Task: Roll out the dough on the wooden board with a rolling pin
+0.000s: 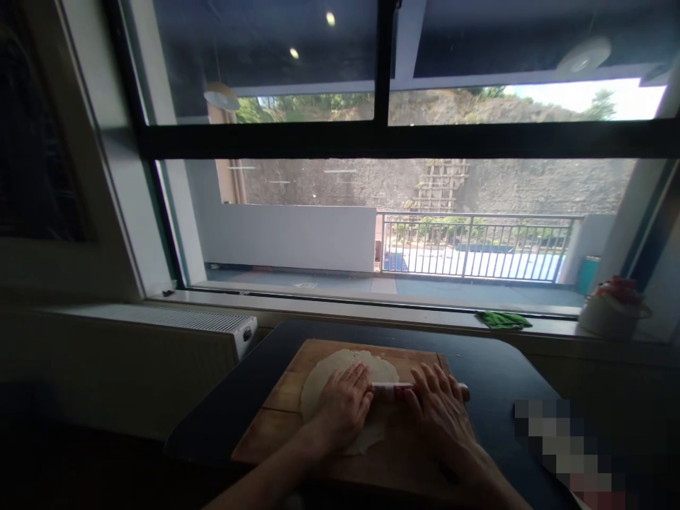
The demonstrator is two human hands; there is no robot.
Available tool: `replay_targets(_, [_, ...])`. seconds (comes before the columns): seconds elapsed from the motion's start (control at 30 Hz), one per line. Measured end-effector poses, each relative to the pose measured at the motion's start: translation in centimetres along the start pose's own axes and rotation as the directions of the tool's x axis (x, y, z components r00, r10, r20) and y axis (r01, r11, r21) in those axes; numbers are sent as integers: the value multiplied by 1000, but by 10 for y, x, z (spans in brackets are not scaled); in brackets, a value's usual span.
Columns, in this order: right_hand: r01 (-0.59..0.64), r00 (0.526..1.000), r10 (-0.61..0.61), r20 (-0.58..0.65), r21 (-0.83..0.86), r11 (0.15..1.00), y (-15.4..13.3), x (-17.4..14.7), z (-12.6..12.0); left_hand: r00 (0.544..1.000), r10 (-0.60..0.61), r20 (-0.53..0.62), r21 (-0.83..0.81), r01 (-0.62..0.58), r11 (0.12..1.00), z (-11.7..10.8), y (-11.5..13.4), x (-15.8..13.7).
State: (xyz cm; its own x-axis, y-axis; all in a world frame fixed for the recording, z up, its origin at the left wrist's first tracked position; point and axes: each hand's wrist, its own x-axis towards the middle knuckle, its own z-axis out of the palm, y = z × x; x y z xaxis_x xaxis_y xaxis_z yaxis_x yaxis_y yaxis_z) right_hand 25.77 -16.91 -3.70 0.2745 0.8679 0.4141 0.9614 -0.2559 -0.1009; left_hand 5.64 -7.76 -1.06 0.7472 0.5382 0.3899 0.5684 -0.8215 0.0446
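A rolling pin [390, 390] lies crosswise over a wide, flat sheet of pale dough [321, 374] on a wooden board [281, 428]. My left hand [348, 400] rests over the pin's left part, its fingers close together and bent over it, covering that end. Farther right, my right hand [440, 404] lies over the pin near its right end, fingers somewhat spread and curved over it. The handle tip shows just past this hand. The dough has an uneven edge, and my left hand and forearm hide part of it.
The board sits on a dark table [491, 368] with rounded corners. Behind it, a windowsill holds a green cloth [503, 320] and a pale pot-like container [610, 315] with something red on top. A radiator [202, 326] stands left. A blurred-out patch [563, 439] covers something at right.
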Motion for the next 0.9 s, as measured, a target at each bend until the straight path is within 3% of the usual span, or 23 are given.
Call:
replay_targets(0.13, [-28, 998, 27, 61, 20, 999, -3, 13, -2, 1000, -29, 4, 24, 29, 999, 1, -3, 9])
replay_targets(0.33, [-90, 960, 78, 271, 35, 995, -7, 81, -1, 981, -181, 73, 20, 180, 983, 16, -30, 66])
replay_targets(0.5, [-76, 946, 57, 320, 46, 996, -7, 112, 3, 963, -246, 112, 16, 246, 969, 21, -47, 96])
replay_targets(0.63, [-65, 969, 50, 240, 56, 996, -7, 84, 3, 972, -225, 71, -7, 226, 974, 12, -26, 67])
replay_targets(0.73, [0, 996, -8, 93, 88, 996, -4, 44, 0, 993, -119, -5, -102, 118, 988, 2, -10, 30])
replay_targets(0.8, [65, 998, -65, -4, 117, 991, -1, 22, -4, 996, -82, -46, -199, 71, 977, -5, -15, 10])
replay_targets(0.9, [126, 992, -119, -49, 172, 977, 5, 9, -9, 965, -248, -86, -197, 227, 954, -15, -50, -3])
